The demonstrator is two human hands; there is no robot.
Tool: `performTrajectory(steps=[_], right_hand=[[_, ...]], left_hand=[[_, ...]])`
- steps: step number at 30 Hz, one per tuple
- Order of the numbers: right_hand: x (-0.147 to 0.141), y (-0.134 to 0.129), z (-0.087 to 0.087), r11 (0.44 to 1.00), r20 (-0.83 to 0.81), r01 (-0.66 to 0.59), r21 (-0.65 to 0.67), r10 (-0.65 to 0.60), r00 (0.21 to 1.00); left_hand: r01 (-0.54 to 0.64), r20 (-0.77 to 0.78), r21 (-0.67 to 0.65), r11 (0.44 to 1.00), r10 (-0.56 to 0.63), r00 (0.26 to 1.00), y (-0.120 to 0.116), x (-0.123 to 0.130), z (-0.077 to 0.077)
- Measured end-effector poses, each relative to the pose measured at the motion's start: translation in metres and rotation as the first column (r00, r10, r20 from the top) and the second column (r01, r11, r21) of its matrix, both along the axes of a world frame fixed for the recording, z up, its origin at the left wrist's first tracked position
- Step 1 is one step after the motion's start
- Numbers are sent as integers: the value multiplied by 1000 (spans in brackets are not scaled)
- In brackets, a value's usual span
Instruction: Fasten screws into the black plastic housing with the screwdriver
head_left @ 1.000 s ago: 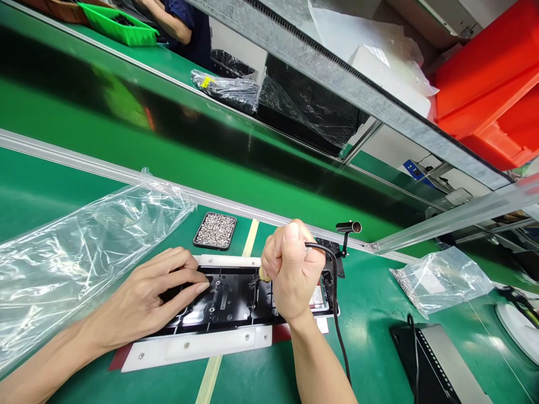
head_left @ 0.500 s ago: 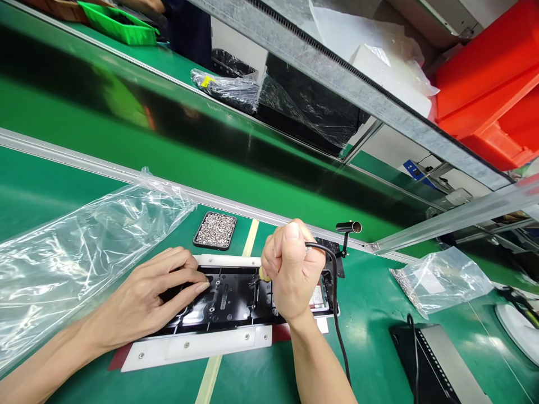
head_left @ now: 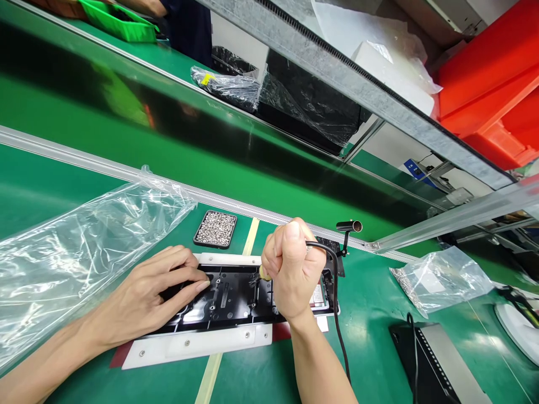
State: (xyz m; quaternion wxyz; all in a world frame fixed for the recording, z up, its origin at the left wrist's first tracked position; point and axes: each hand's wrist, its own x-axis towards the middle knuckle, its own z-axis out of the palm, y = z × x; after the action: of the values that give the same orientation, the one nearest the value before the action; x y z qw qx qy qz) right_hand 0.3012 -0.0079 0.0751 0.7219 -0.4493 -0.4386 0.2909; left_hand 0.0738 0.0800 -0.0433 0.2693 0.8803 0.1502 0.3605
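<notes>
A long black plastic panel (head_left: 236,297) lies between white fixture strips (head_left: 219,345) on the green bench. My left hand (head_left: 162,294) rests on the panel's left part, fingers apart, with nothing held. My right hand (head_left: 292,266) is closed around a corded tool whose yellowish part (head_left: 264,274) shows beside the fingers. The tool points down at the panel, right of its middle; most of it is hidden by the hand. A black cable (head_left: 336,303) runs from it. Behind the panel sits a small black tray (head_left: 215,229) full of small metal parts.
A clear plastic bag (head_left: 92,241) covers the left side. At the right are a black metal holder (head_left: 348,227), a bag of small parts (head_left: 442,280) and a black-and-grey device (head_left: 438,359). A metal rail (head_left: 126,174) runs behind. A person (head_left: 189,28) stands beyond.
</notes>
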Motion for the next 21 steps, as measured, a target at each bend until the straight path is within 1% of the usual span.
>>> performTrajectory(steps=[11, 13, 16, 18, 21], right_hand=[[0, 0, -2, 998, -39, -29, 52, 31, 999], [1, 1, -1, 997, -52, -46, 69, 49, 997], [1, 1, 0, 998, -55, -45, 47, 47, 997], [0, 1, 1, 998, -57, -46, 36, 48, 997], [0, 1, -1, 997, -72, -60, 52, 63, 995]], left_hand=[[-2, 0, -3, 1000, 2, 1000, -1, 0, 1], [6, 4, 2, 1000, -6, 1000, 0, 0, -1], [29, 26, -6, 1000, -29, 999, 3, -2, -5], [39, 33, -35, 999, -38, 999, 5, -4, -8], [61, 25, -59, 996, -60, 998, 8, -8, -12]])
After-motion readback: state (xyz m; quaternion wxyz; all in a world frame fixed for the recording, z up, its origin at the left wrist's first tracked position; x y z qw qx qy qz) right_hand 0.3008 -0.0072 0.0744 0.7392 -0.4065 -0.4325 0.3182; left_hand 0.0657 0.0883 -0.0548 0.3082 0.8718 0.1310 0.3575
